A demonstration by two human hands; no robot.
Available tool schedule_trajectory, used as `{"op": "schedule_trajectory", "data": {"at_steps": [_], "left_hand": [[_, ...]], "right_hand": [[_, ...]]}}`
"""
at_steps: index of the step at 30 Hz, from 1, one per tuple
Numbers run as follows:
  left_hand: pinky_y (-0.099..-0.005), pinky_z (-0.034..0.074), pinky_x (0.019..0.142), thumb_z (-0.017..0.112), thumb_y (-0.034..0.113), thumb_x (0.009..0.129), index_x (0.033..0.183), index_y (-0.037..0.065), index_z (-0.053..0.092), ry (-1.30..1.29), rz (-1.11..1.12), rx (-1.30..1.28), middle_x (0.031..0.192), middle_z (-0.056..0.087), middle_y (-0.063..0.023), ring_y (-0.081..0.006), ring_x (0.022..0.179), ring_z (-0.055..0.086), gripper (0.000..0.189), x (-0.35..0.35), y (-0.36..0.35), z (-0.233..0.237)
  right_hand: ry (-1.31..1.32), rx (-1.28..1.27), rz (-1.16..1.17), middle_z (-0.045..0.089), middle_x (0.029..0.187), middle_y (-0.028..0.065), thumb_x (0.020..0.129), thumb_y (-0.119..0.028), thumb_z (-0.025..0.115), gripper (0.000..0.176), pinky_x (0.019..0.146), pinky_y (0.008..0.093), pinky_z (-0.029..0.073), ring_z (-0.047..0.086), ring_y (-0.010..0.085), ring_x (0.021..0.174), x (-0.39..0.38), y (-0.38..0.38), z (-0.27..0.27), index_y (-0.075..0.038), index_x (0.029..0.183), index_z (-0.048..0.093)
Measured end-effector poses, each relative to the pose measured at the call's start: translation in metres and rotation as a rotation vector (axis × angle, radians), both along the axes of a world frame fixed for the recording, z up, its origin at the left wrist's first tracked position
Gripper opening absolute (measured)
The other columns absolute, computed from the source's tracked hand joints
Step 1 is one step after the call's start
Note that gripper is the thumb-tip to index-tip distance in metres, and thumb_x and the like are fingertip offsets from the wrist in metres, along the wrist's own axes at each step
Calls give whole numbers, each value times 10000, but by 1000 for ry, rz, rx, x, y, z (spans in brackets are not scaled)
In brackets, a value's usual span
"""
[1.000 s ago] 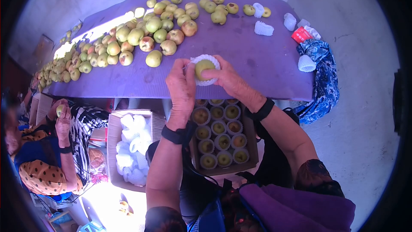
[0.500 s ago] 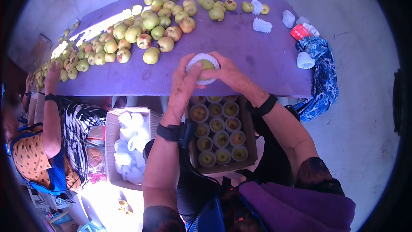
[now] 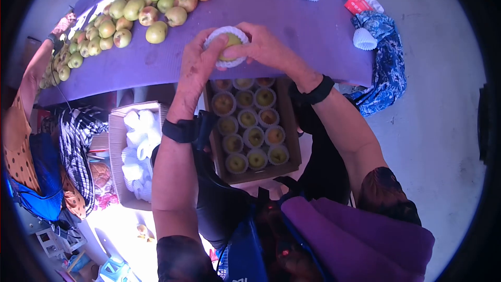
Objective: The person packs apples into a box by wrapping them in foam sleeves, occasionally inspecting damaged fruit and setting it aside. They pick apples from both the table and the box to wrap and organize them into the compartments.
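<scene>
Between my two hands is a yellow-green apple point(image 3: 229, 47) wrapped in a white foam net point(image 3: 225, 32), held over the table's near edge. My left hand point(image 3: 201, 57) grips it from the left, its thumb lying across the fruit. On the other side my right hand point(image 3: 263, 47) has its fingers and thumb round the net. Just below, a cardboard box point(image 3: 295, 149) holds rows of apples in foam nets, its far end partly under the table edge. A loose apple point(image 3: 156, 33) lies on the purple tabletop point(image 3: 172, 60), left of my hands.
A large heap of apples point(image 3: 148, 15) covers the table's left side. Left of my legs stands a carton point(image 3: 117, 149) of white foam nets point(image 3: 138, 146). Several nets, a red packet point(image 3: 357, 4) and blue patterned cloth point(image 3: 389, 62) lie at right. A co-worker's arm point(image 3: 39, 62) reaches over the heap.
The view has tilted down and shifted, so the table sits higher. My hands still hold the netted apple. The co-worker's arm has stretched farther over the heap.
</scene>
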State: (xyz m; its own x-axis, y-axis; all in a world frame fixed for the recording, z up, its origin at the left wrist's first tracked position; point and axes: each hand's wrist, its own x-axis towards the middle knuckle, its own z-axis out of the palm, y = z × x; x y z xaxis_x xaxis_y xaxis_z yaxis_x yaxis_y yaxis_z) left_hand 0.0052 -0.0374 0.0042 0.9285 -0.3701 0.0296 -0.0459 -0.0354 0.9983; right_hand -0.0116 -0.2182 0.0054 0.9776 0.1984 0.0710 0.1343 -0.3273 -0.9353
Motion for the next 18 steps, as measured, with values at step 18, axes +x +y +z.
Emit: {"op": "schedule_trajectory", "data": {"at_steps": [18], "left_hand": [[-293, 524, 624, 590, 498, 877, 1188, 1, 581, -37, 233, 16, 1030, 631, -114, -203, 870, 633, 587, -1, 22, 13]], "right_hand": [[67, 19, -36, 660, 972, 48, 787, -269, 733, 449, 613, 234, 504, 629, 104, 808, -24, -30, 77, -32, 1145, 603]]}}
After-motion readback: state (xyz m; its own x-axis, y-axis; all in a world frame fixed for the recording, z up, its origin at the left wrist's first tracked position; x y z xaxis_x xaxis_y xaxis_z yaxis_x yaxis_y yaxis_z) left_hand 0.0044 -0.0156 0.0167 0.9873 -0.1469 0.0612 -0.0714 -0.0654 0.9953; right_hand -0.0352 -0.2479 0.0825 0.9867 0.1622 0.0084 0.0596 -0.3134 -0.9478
